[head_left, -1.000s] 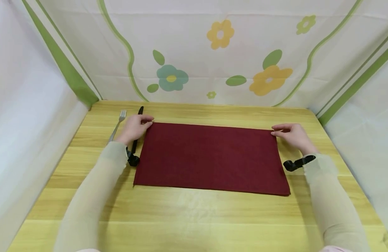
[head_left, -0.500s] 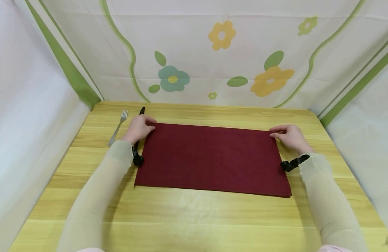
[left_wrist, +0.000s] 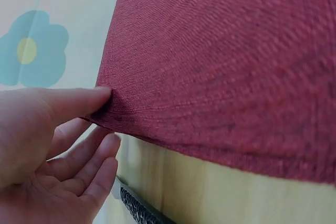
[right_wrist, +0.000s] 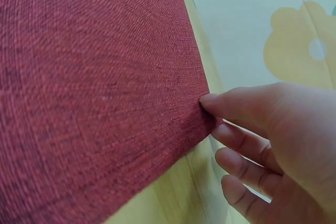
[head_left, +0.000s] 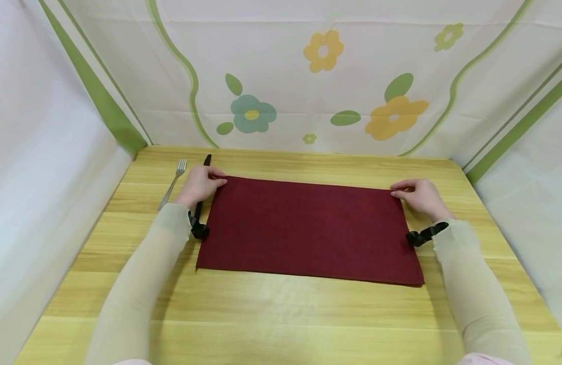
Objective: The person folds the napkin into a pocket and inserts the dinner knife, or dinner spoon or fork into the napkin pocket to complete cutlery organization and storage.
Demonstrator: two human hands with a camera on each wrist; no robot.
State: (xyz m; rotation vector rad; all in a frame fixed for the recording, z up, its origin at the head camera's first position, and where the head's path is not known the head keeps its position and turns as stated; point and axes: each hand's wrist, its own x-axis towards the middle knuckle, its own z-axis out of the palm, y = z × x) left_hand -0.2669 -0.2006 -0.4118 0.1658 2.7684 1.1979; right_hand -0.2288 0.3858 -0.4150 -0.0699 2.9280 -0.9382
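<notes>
A dark red cloth (head_left: 308,230), a wide rectangle with layered edges at its near side, spans the middle of the table. The left hand (head_left: 200,185) pinches its far left corner between thumb and fingers; in the left wrist view that hand (left_wrist: 58,145) has the thumb on top of the cloth (left_wrist: 220,66). At the far right corner the right hand (head_left: 422,197) pinches likewise. The right wrist view shows the right hand (right_wrist: 278,140) with its thumb over the cloth (right_wrist: 105,87) and the other fingers loosely bent below.
A black knife (head_left: 207,160) lies partly hidden behind the left hand and wrist. Left of it is a silver fork (head_left: 173,183), tines pointing away. The wooden table (head_left: 262,324) is bordered by a white flowered curtain (head_left: 281,66) at the back and white cloth at both sides.
Both hands keep their pinch on the far corners. Compared with a second ago, the left hand and its cloth corner sit slightly further right in view; the right hand has shifted slightly left.
</notes>
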